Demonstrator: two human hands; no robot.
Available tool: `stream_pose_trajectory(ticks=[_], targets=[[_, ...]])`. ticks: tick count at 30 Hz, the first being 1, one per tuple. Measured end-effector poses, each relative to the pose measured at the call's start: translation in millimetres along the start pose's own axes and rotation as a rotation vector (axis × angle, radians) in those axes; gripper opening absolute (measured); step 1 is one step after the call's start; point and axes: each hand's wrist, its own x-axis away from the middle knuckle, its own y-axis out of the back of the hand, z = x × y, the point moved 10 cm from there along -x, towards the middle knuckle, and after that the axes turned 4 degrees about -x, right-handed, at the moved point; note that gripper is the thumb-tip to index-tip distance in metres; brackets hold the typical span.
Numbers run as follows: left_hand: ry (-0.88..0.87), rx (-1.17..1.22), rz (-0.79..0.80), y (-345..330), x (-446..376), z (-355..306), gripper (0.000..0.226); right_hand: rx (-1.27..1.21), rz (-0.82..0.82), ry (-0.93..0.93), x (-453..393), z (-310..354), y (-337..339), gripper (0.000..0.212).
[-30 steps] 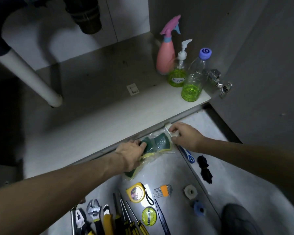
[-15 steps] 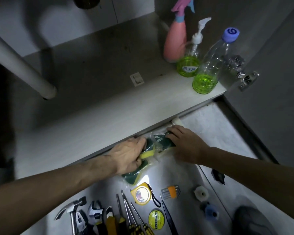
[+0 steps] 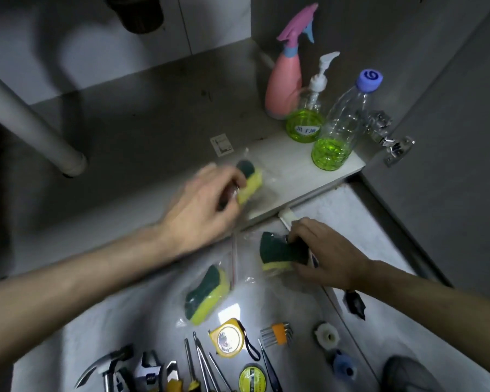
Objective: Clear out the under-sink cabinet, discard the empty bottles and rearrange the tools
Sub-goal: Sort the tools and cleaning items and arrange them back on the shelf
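Observation:
My left hand (image 3: pixel 207 202) grips a bagged yellow-and-green sponge (image 3: pixel 248 182) above the front of the cabinet floor (image 3: pixel 142 128); the hand is blurred by motion. My right hand (image 3: pixel 326 254) holds a second wrapped sponge (image 3: pixel 280 254) on the floor in front of the cabinet. A third wrapped sponge (image 3: pixel 207 295) lies loose below them. Three bottles stand at the cabinet's right front corner: a pink spray bottle (image 3: pixel 285 86), a pump bottle (image 3: pixel 304 123) and a clear bottle (image 3: pixel 340 131), both with green liquid.
Tools lie in a row on the near floor: hammer (image 3: pixel 105 366), wrench (image 3: pixel 150 369), screwdrivers (image 3: pixel 198 360), yellow tape measure (image 3: pixel 229 338), hex keys (image 3: pixel 277 332), tape roll (image 3: pixel 252 377). A white drain pipe (image 3: pixel 31 123) stands at the left. A door hinge (image 3: pixel 391 142) juts out at the right.
My left hand has lifted one sponge off the floor pile and carried it up over the cabinet floor. My right hand stays on another sponge. The view has tilted down.

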Motion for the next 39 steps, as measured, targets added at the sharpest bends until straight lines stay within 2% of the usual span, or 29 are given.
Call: stream_pose_trajectory(ticks=[2,5,7,11,15,17,18,20,22,26,29,32,36,39], targets=[[0.105,-0.101,0.021,-3.7,-18.7,31.0,0.013,-0.046,-0.058,0.021,6.7,2.9,17.5,0.032],[0.259,-0.178,0.163,-30.3,-22.4,76.6,0.016,-0.068,-0.15,0.04,9.8,5.6,39.1,0.034],[0.278,-0.235,0.198,-43.0,-18.8,88.8,0.024,-0.097,-0.237,0.053,6.7,8.2,55.4,0.034],[0.306,-0.265,0.157,-47.3,-23.7,92.3,0.039,-0.117,-0.403,0.047,-8.8,10.2,88.3,0.035],[0.435,-0.396,0.21,-42.1,-29.3,107.6,0.036,-0.072,-0.693,-0.112,-27.7,6.8,121.5,0.037],[0.483,-0.407,0.262,-42.9,-30.6,112.9,0.035,0.003,-0.758,-0.243,-41.0,5.1,123.9,0.045],[0.513,-0.388,0.294,-44.6,-30.7,115.5,0.037,0.081,-0.714,-0.314,-50.9,2.2,118.2,0.05],[0.561,-0.36,0.353,-48.3,-31.1,119.1,0.04,0.238,-0.529,-0.462,-68.1,-9.4,96.9,0.061],[0.584,-0.364,0.394,-50.5,-32.1,121.7,0.044,0.309,-0.402,-0.542,-73.8,-17.2,78.8,0.068],[0.58,-0.35,0.424,-53.5,-33.2,124.7,0.043,0.372,-0.393,-0.358,-76.6,-0.1,71.0,0.051],[0.61,-0.314,0.305,-40.8,-36.9,126.9,0.047,0.381,-0.251,-0.297,-75.9,-5.0,60.0,0.053],[0.719,-0.089,0.16,-25.7,-46.3,135.0,0.063,0.409,-0.231,-0.337,-75.0,-16.6,62.1,0.054],[0.866,0.308,-0.112,-26.0,-82.8,152.3,0.037,0.394,-0.218,-0.351,-79.8,-21.0,65.6,0.054],[0.87,0.456,-0.294,-24.5,-125.3,146.7,0.029,0.369,-0.213,-0.34,-78.1,-21.9,67.1,0.056]])
